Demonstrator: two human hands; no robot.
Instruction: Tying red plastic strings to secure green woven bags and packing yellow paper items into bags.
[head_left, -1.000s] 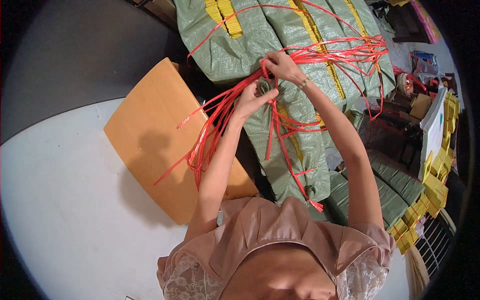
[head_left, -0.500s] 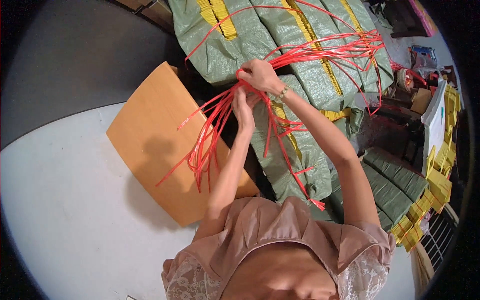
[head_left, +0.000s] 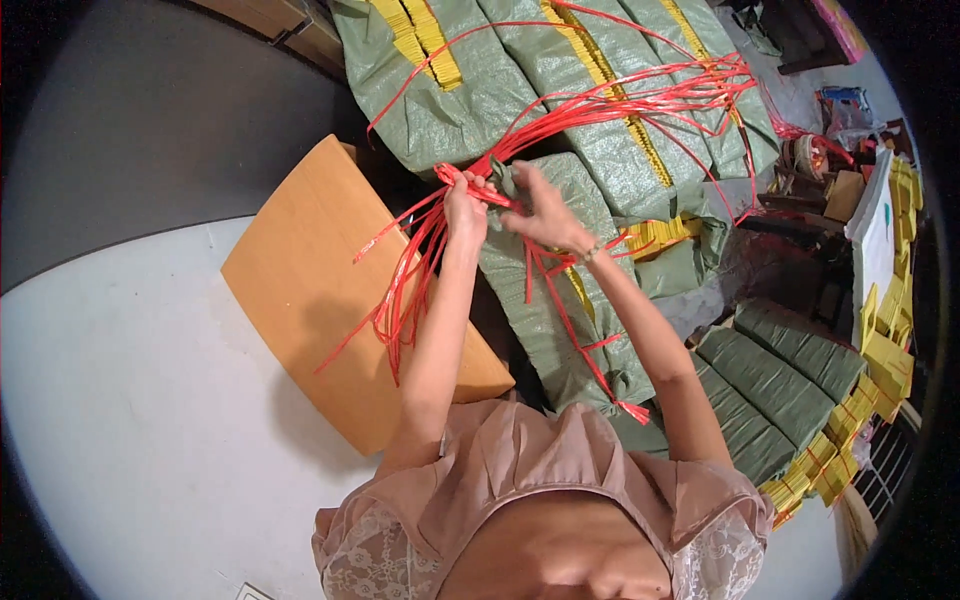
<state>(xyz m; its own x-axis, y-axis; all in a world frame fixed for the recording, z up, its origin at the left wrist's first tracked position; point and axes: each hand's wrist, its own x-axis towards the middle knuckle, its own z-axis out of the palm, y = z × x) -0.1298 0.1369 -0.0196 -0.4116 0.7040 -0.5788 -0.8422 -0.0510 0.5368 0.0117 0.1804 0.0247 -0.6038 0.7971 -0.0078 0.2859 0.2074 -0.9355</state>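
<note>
A bundle of red plastic strings (head_left: 600, 105) is gathered at one point above the top edge of a green woven sack (head_left: 545, 290), which lies in front of the person and just right of a wooden board (head_left: 300, 290). From that point the long strands fan up and to the right across the other green sacks (head_left: 610, 60), while shorter ends hang down to the left over the board and a few trail down the face of the near sack.

The step in hand looks like sorting or separating strands at the gathered point, possibly for tying the sack's mouth. To judge from the tangle, a next move would call for keeping the bundle pinched firmly while a single strand is drawn free without dragging the rest.

The left hand (head_left: 465, 205) is closed in a fist around the bundle where the strands meet. The right hand (head_left: 545, 215) sits just beside it, fingers curled and pinching at strands close to the same spot; how tightly it grips I cannot tell.

Stacks of yellow paper (head_left: 885, 350) and more green bundles (head_left: 770, 375) lie to the right.
</note>
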